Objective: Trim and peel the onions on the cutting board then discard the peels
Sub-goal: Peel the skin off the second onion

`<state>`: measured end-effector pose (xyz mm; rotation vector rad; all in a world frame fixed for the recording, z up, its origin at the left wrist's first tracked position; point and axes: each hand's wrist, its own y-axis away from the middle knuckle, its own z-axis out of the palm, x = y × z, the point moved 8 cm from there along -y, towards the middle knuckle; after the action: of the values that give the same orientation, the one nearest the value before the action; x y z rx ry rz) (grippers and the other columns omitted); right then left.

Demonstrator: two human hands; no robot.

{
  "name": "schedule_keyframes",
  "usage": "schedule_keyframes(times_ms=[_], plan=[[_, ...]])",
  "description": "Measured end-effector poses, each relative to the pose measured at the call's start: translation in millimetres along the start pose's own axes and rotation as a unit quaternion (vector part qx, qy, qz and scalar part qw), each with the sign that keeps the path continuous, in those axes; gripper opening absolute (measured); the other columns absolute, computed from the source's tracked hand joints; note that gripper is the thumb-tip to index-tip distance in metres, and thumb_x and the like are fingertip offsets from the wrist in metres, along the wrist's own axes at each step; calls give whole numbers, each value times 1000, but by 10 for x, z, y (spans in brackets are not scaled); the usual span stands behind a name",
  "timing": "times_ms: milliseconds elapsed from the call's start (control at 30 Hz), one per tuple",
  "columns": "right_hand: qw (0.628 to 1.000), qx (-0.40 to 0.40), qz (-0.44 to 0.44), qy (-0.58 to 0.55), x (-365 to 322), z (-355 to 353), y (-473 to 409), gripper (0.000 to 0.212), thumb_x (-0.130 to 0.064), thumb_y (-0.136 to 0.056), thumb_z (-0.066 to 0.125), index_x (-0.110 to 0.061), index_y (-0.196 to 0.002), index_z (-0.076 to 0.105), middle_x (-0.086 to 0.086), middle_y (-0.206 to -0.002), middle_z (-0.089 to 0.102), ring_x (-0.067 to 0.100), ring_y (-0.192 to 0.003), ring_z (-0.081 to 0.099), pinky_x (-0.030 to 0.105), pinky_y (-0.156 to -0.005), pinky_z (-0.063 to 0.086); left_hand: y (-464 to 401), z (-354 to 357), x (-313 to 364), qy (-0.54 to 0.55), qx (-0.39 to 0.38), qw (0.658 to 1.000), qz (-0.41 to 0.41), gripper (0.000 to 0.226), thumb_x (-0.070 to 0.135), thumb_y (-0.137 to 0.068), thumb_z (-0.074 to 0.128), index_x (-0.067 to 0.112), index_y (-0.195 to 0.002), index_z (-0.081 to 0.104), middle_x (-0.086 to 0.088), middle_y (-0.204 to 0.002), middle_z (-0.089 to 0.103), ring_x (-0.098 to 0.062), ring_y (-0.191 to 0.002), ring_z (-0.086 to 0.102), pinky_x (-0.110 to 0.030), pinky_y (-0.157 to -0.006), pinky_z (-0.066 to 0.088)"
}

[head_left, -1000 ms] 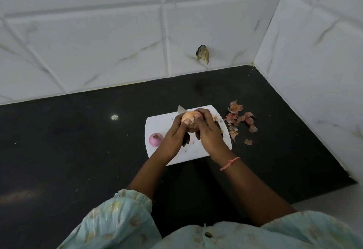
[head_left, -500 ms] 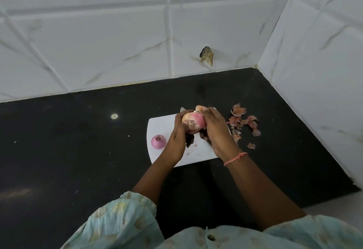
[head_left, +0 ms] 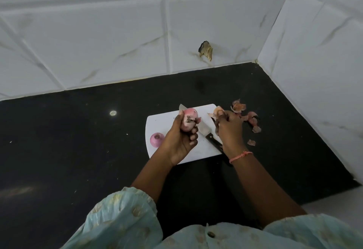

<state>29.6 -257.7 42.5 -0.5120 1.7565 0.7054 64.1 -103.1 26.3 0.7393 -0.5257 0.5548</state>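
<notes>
On the black tabletop [head_left: 78, 140] sits a white cutting board [head_left: 163, 120], its near edge partly covered by both wrists. At the board's left edge lies a peeled onion [head_left: 156, 139], pink and bare, touching nothing but the board. Just right of it, the left hand [head_left: 179, 140] has its grip curled round a second onion [head_left: 188, 119], lifted above the board; the fingers hide its lower half, and a dark tuft shows on the side facing the viewer. A knife [head_left: 204, 129] lies flat on the board between the hands: the onion covers the middle of the blade and the right wrist cuts off the handle's end. The right hand [head_left: 228, 129] pinches a strip of peel [head_left: 216, 112] in a tight grip; how much of it lies inside the fingers I cannot tell. Further right, loose peels [head_left: 249, 118] lie scattered on the tabletop beside the board, some hidden behind that hand.
</notes>
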Motion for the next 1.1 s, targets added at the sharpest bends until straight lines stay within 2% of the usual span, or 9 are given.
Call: schedule_keyframes(times_ms=[133, 233, 300, 400, 500, 633, 767, 900, 1100], plan=[[983, 69, -49, 166, 82, -345, -270, 31, -18, -99, 49, -17, -130, 55, 0, -126, 55, 17, -118, 53, 38, -99, 45, -23, -16, 6, -71, 16, 997, -6, 47, 48, -103, 44, 5, -116, 58, -3, -72, 52, -12, -58, 49, -24, -55, 44], [943, 108, -14, 314, 129, -475, -294, 51, -26, -91, 60, -19, -139, 43, 14, -147, 38, 34, -137, 34, 52, -112, 30, -29, -47, 48, -135, 25, 990, 22, 35, 36, -103, 47, 5, -117, 55, -4, -78, 48, -13, -60, 48, -26, -56, 42], [930, 105, -73, 345, -63, -404, -165, 58, -32, -91, 62, -20, -142, 38, 11, -150, 33, 32, -140, 29, 52, -113, 27, 7, -49, 112, -217, 26, 975, 50, 31, 37, -104, 48, 10, -118, 52, 0, -77, 52, -12, -59, 46, -25, -56, 40], [972, -98, -158, 142, -328, 91, 123, 46, -36, -100, 50, -24, -143, 42, -2, -139, 46, 12, -123, 48, 25, -96, 45, 58, -34, 194, -304, 47, 948, 80, 38, 49, -104, 43, 16, -123, 50, 4, -74, 47, -9, -57, 38, -23, -54, 35], [957, -239, -143, 75, -364, 527, 454, 40, -41, -102, 41, -25, -138, 46, -5, -132, 55, 11, -115, 58, 17, -81, 51, 78, 25, 284, -356, 78, 921, 139, 45, 52, -105, 31, 18, -128, 50, 5, -84, 58, -2, -57, 51, -19, -54, 43], [965, -214, -140, 50, -340, 625, 535, 28, -44, -101, 37, -28, -124, 43, -7, -120, 58, 10, -112, 59, 21, -90, 50, 205, 41, 424, -406, 184, 853, 270, 43, 43, -108, 28, 15, -116, 60, -1, -102, 72, -10, -94, 68, -25, -85, 53], [982, -186, -31, 16, -182, 650, 504, 41, -59, -98, 34, -30, -125, 43, -2, -120, 61, 16, -106, 61, 35, -84, 52, 255, 8, 544, -430, 267, 807, 305, 34, 31, -110, 29, 15, -98, 57, 7, -82, 65, -5, -78, 63, -7, -67, 39], [984, -153, 79, -35, -127, 553, 485, 45, -59, -98, 37, -24, -122, 51, -1, -94, 59, 13, -75, 54, 27, -54, 44, 212, 42, 583, -441, 281, 789, 322, 28, 22, -109, 33, 17, -83, 44, 5, -69, 53, -9, -63, 53, -21, -57, 36], [966, -180, 125, -136, -105, 454, 444, 49, -62, -87, 57, -14, -97, 64, -1, -56, 49, 9, -42, 37, 21, -40, 28, 39, 27, 664, -513, 257, 752, 325, 35, 30, -105, 43, 11, -77, 48, -1, -65, 52, -14, -59, 47, -35, -58, 36]])
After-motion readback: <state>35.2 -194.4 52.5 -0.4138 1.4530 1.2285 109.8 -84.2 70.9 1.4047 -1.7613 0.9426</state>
